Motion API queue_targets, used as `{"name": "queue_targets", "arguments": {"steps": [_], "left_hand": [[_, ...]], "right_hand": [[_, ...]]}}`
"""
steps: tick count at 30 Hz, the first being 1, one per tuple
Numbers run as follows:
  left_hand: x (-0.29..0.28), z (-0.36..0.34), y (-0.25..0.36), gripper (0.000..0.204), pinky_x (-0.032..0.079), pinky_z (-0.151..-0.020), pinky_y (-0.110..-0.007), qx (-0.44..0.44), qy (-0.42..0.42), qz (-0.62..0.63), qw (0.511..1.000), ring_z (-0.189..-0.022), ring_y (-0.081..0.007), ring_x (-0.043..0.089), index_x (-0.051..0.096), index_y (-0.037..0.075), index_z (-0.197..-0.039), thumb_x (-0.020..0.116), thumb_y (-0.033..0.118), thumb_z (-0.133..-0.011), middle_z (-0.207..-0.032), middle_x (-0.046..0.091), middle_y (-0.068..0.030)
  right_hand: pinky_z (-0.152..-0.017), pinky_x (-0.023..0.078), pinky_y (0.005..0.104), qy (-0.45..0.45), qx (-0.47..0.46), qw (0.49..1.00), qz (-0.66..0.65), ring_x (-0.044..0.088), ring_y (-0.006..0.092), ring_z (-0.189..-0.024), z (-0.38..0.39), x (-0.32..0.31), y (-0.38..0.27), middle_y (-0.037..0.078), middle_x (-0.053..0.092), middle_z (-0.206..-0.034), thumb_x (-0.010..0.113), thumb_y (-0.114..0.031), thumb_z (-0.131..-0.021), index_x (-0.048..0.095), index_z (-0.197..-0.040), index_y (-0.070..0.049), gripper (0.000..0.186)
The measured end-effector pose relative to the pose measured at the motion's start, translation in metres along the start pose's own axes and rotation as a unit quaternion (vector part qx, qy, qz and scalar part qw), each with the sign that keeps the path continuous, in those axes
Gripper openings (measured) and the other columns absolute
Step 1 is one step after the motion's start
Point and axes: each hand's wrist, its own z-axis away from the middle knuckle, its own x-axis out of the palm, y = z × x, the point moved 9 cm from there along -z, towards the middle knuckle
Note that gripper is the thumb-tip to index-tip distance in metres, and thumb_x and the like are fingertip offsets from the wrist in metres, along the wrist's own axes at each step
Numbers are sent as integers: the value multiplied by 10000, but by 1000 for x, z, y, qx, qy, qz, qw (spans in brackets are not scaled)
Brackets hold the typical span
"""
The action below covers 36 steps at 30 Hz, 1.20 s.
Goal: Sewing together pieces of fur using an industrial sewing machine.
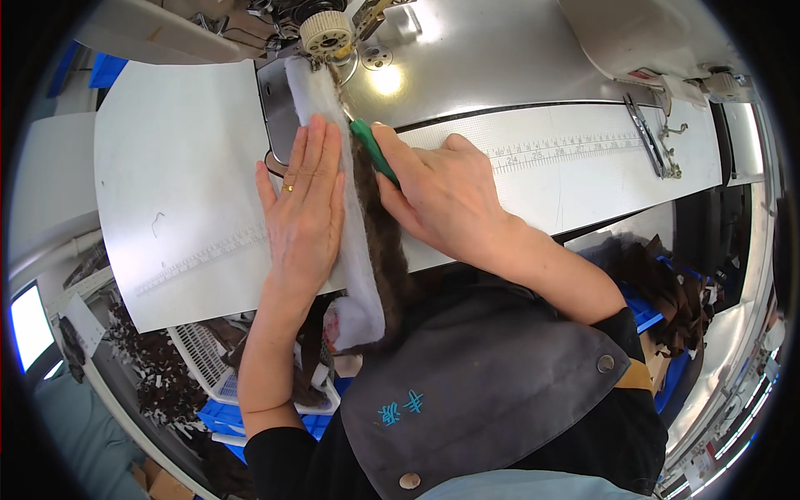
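Note:
A long strip of brown fur [386, 250] backed with white padding [364, 267] runs from the sewing machine's feed wheel [327, 33] down over the table edge toward my lap. My left hand [304, 200] lies flat on the padding's left side, fingers stretched toward the machine. In my right hand [450, 192] is a green-handled tool [372, 148], gripped with the forefinger along it. Its thin metal tip touches or nearly touches the seam between fur and padding; the exact kind of tool is not clear. The strip's far end sits at the wheel.
Tweezers [646, 137] lie on the white table [192, 200] at the right, beside small metal parts [671, 142]. A printed ruler crosses the tabletop. Below left stands a white basket [204, 367] with brown scraps; more brown pieces [667, 292] hang at the lower right.

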Motion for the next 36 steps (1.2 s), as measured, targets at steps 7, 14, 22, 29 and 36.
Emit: {"name": "queue_targets", "arguments": {"steps": [7, 14, 22, 29, 36], "left_hand": [[-3, -1, -1, 421, 249, -1043, -493, 1, 12, -8, 1000, -1272, -189, 446, 492, 73, -1320, 538, 117, -904, -1394, 455, -65], [-10, 0, 5, 332, 283, -1033, -473, 22, 39, -8, 999, -1181, -188, 535, 601, 96, -1203, 601, 154, -876, -1279, 567, -40], [-9, -17, -9, 308, 300, -1021, -488, -5, 53, 15, 998, -1175, -199, 541, 609, 108, -1184, 600, 154, -880, -1273, 570, -27], [0, -37, -22, 317, 269, -1042, -508, -1, 72, 25, 997, -1196, -199, 524, 593, 128, -1212, 570, 191, -902, -1287, 559, -29], [1, -33, -24, 364, 205, -1064, -545, -23, 50, 39, 998, -1246, -205, 476, 558, 146, -1263, 567, 225, -907, -1327, 524, -27]], "right_hand": [[-518, 350, 319, -40, -115, 992, -18, 493, 219, -452, 10, -9, -5, 33, 509, -532, 628, -89, -735, 527, -1146, 32, 440], [-541, 364, 318, -112, -143, 983, -13, 494, 190, -426, 34, -12, -18, 29, 496, -495, 614, -85, -723, 530, -1182, 60, 489], [-489, 342, 305, -87, -115, 989, -21, 490, 187, -451, 13, -8, -8, 29, 512, -543, 672, -90, -695, 548, -1184, 17, 516], [-507, 344, 311, -93, -93, 991, 28, 481, 215, -444, -2, -1, -4, 30, 508, -530, 658, -95, -740, 524, -1209, 5, 497], [-525, 346, 307, -54, 42, 994, -88, 484, 219, -444, 33, -22, 1, 37, 514, -537, 632, -121, -805, 507, -1229, 6, 460]]}}
